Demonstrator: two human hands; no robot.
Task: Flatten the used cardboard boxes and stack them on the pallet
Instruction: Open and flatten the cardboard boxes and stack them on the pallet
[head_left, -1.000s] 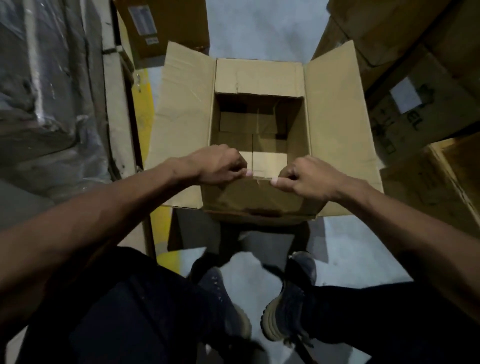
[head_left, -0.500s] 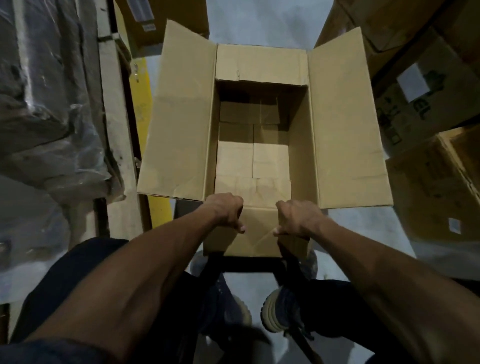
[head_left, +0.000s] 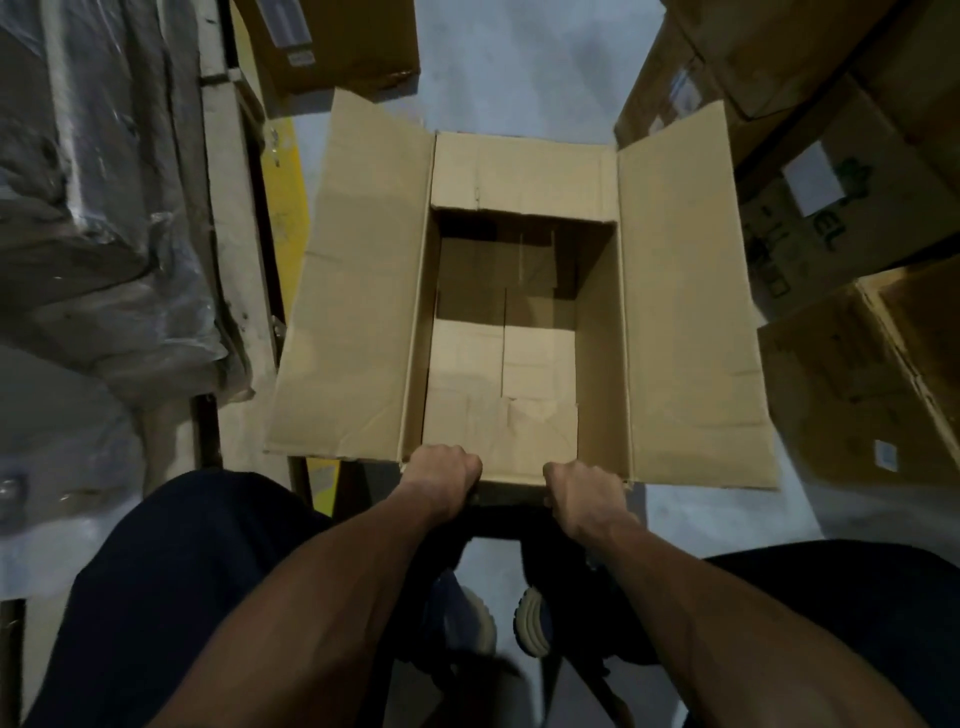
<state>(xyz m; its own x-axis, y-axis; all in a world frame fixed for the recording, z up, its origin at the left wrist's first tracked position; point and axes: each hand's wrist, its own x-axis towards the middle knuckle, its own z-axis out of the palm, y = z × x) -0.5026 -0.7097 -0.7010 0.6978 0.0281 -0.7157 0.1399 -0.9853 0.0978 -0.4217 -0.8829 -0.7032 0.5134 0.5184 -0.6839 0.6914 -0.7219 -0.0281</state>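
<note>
Change: the cardboard box (head_left: 524, 322) has come nearer and sits lower under the arms; its near flap, seen before, is now out of sight beneath both fists.
Room: grey floor (head_left: 519, 67) beyond; wrapped goods (head_left: 104, 208) left, stacked cartons (head_left: 831, 208) right.
Box: open, flaps spread, just ahead of the knees.
Left hand (head_left: 441, 475): curled over the near rim.
Right hand (head_left: 584, 491): likewise.

The fingers of the left hand (head_left: 443, 475) and right hand (head_left: 583, 488) are curled out of sight over the near flap of the cardboard box (head_left: 519, 312). What lies below the fingers is hidden in shadow.
</note>
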